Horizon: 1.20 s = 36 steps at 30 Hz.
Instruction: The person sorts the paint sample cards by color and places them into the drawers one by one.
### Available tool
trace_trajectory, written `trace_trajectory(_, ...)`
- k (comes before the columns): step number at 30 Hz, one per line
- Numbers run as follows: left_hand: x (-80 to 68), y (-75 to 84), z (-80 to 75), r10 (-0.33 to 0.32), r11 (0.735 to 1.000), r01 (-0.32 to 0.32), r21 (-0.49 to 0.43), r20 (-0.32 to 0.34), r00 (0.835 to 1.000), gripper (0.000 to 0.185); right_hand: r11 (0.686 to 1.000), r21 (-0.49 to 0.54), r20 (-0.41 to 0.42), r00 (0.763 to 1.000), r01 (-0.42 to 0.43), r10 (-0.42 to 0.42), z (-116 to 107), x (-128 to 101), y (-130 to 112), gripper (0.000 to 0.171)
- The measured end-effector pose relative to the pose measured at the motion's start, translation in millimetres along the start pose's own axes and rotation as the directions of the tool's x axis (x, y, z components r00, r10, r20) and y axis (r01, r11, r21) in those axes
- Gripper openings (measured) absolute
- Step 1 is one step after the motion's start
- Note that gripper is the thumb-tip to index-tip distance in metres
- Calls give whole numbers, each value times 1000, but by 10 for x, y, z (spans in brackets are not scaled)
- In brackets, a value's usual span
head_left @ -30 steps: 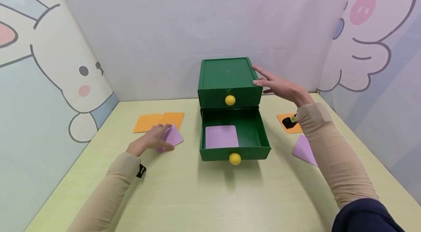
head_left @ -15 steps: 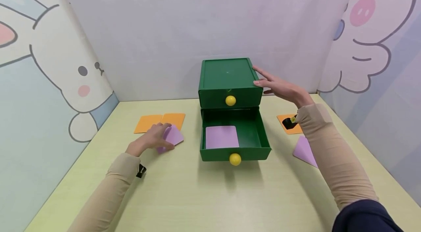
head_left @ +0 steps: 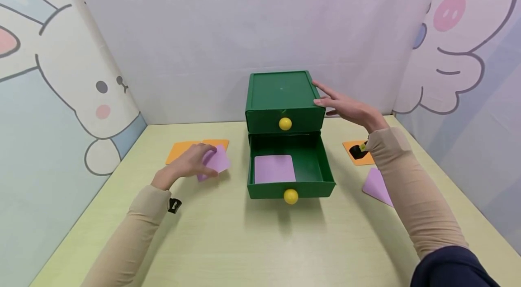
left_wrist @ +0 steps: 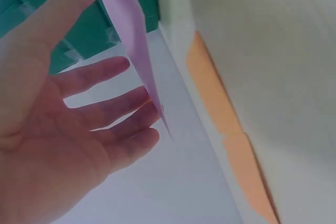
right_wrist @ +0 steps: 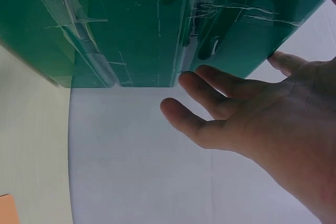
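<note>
One purple card (head_left: 274,169) lies already in the open lower drawer (head_left: 313,160). The left hand (head_left: 189,165) pinches a second purple card (head_left: 218,160) just above the table (head_left: 244,242); it must yet go in. The right hand (head_left: 346,107), fingers straight, steadies the green box (head_left: 281,92).

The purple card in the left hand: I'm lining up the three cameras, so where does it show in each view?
Head: the purple card sits left of centre, pinched by the left hand beside the orange cards.
Left wrist: upper middle, edge-on, held at the fingertips.
Right wrist: not in it.
Shared landmark: the green drawer box.
</note>
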<state>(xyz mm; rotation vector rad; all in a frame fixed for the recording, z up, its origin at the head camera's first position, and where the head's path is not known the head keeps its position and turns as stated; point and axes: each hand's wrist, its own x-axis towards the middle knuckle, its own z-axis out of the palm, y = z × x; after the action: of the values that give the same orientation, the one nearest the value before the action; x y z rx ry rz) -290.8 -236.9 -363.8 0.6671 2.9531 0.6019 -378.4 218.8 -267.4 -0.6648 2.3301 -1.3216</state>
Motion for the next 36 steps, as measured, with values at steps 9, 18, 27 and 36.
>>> trace_trajectory(9, -34, 273, -203, 77, 997, -77, 22, -29, 997, 67, 1000, -5, 1, 1000, 4, -4, -7, 4, 5, 72)
trace_trajectory(18, -90, 542, -377, 157, 987, -156, 46, -36, 987, 69, 1000, -5, 3, 1000, 1, -1, -5, -1, -5, 73)
trace_trajectory(27, -151, 806, -503, 230, 972, -228, 62, -39, 972, 67, 1000, -10, 10, 1000, 7, -6, 5, -35, -34, 72)
trace_trajectory(36, -95, 1104, -530, 308, 951, -308, 29, -14, 951, 67, 1000, -10, 3, 1000, 3, -3, 4, -23, -23, 72)
